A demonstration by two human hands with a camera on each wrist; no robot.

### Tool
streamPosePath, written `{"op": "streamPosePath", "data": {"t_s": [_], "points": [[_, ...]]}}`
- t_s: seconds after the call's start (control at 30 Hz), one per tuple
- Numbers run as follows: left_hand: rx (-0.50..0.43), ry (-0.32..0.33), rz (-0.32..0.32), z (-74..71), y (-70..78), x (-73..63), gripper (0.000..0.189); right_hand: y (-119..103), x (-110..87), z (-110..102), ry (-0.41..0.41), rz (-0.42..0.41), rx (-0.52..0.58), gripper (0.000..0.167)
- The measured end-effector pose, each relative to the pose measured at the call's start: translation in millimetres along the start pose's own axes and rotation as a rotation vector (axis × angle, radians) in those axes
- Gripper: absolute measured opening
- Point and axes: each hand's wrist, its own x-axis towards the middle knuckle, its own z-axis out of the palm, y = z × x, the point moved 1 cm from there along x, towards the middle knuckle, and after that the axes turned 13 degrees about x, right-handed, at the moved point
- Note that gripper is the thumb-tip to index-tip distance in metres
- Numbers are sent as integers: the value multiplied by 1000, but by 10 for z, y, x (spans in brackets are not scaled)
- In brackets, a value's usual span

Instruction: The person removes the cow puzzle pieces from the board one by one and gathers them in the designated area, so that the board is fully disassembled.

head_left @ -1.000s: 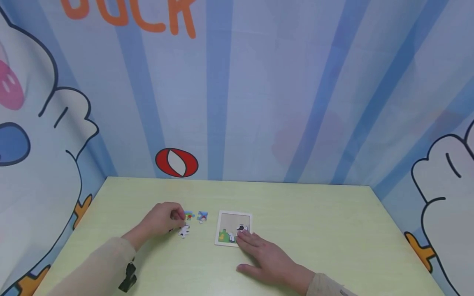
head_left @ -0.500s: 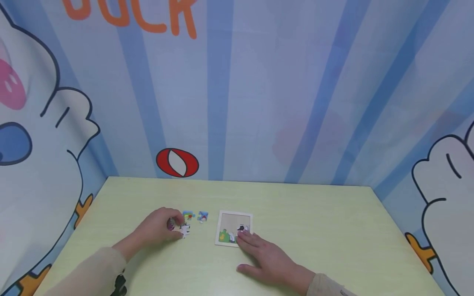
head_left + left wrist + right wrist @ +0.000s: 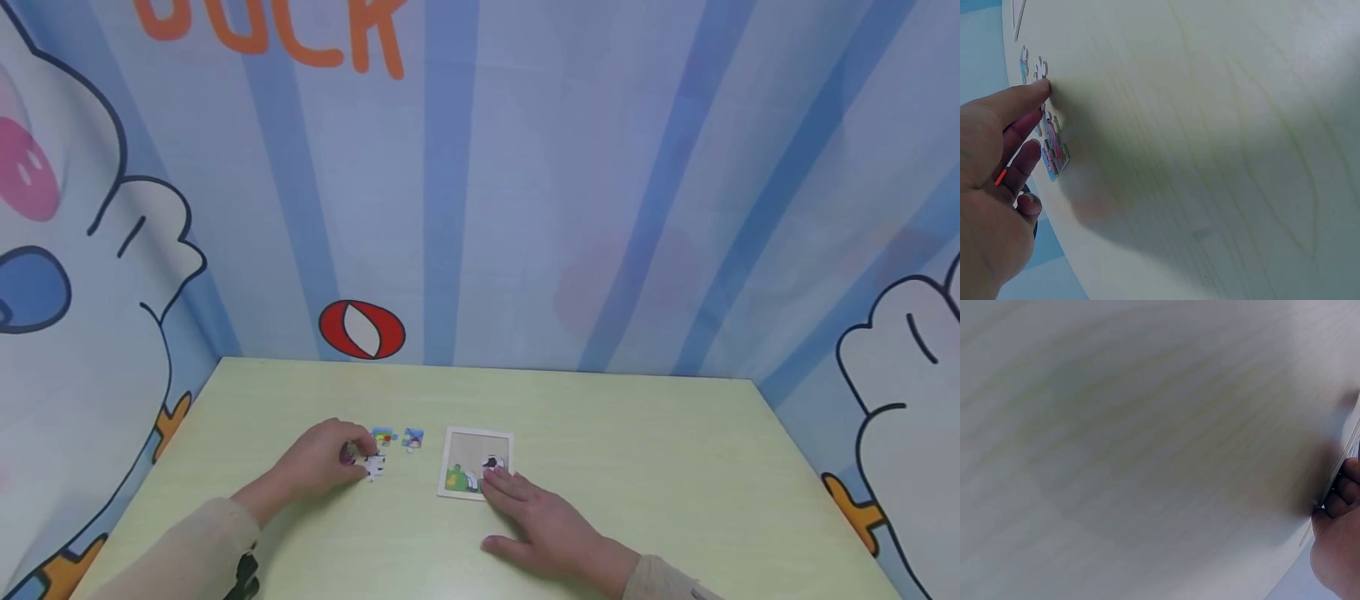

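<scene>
My left hand (image 3: 318,457) curls over the loose puzzle pieces left of centre. Its thumb and index finger are at the edges of a black-and-white puzzle piece (image 3: 376,467), which lies on the table. In the left wrist view the thumb tip touches this piece (image 3: 1040,67), while a colourful piece (image 3: 1054,150) lies near the other fingers. To the right is a small white-framed puzzle board (image 3: 463,446), with a green part and a black-and-white animal part in its lower area. My right hand (image 3: 551,525) rests straight fingertips on the board's lower right corner.
Beyond the left hand lie a green-and-red puzzle piece (image 3: 384,436) and a blue piece (image 3: 412,438). All stand on a pale wooden table (image 3: 660,467). A blue striped backdrop (image 3: 525,208) rises behind its far edge.
My left hand has drawn back slightly and lowered, its thumb and index spreading around the black-and-white piece. The right hand stays on the board.
</scene>
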Motion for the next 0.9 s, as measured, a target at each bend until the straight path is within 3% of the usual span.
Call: {"op": "streamPosePath", "data": {"t_s": [0.9], "points": [[-21, 10, 18, -31, 11, -6, 24, -10, -22, -16, 14, -22, -2, 77]]}}
